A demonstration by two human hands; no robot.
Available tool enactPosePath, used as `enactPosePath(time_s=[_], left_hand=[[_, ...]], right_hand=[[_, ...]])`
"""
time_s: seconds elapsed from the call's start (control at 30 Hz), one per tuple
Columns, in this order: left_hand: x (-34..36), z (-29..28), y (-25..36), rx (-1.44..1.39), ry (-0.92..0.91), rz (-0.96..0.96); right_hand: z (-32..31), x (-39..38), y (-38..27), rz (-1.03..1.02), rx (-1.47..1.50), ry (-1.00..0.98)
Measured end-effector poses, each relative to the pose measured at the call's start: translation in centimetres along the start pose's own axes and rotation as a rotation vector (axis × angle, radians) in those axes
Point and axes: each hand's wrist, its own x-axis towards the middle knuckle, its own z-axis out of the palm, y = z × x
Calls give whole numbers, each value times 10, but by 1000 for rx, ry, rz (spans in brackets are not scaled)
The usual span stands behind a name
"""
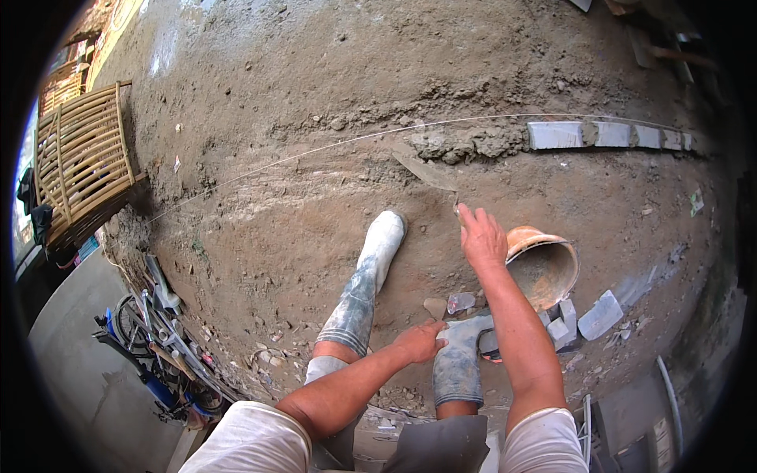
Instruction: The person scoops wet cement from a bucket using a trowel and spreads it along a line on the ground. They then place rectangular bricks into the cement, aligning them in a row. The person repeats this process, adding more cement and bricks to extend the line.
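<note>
Two bare hands are at work low over the brown dirt ground (276, 268) in front of me. The right hand (483, 238) is closed around the handle of a trowel (430, 173), fingers wrapped over it, and the metal blade points away from the person and off to the left. That blade sits just beside the left end of a lumpy strip of wet mortar (481, 143); from where I stand I cannot tell whether it touches the ground. The left hand (418, 344) reaches across by the top of the right boot (457, 372), its fingers close together, the palm turned out of sight, so I cannot tell whether it is holding anything.

To the right of the mortar runs a row of pale blocks (556, 135), with mortar between some of them, and a thin string (473, 119) stretches along its far side and on toward the left. An orange bucket (557, 266) stands just beside the right forearm, its inside smeared with grey, and a loose block (599, 315) lies near it. The left boot (384, 244), white and muddied, is planted short of the mortar. Over on the left are a bamboo bench (91, 154) and a bicycle (128, 325)
</note>
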Motion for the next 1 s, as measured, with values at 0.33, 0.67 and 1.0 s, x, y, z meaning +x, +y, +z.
enactPosePath(time_s=[0.33, 0.67, 1.0], left_hand=[[44, -57, 11, -107, 436, 46], [166, -66, 85, 13, 372, 165], [166, -22, 119, 111, 412, 224]], right_hand=[[-71, -181, 51, 246, 330, -13], [-93, -229, 136, 702, 80, -309], [-26, -256, 165, 376, -26, -410]])
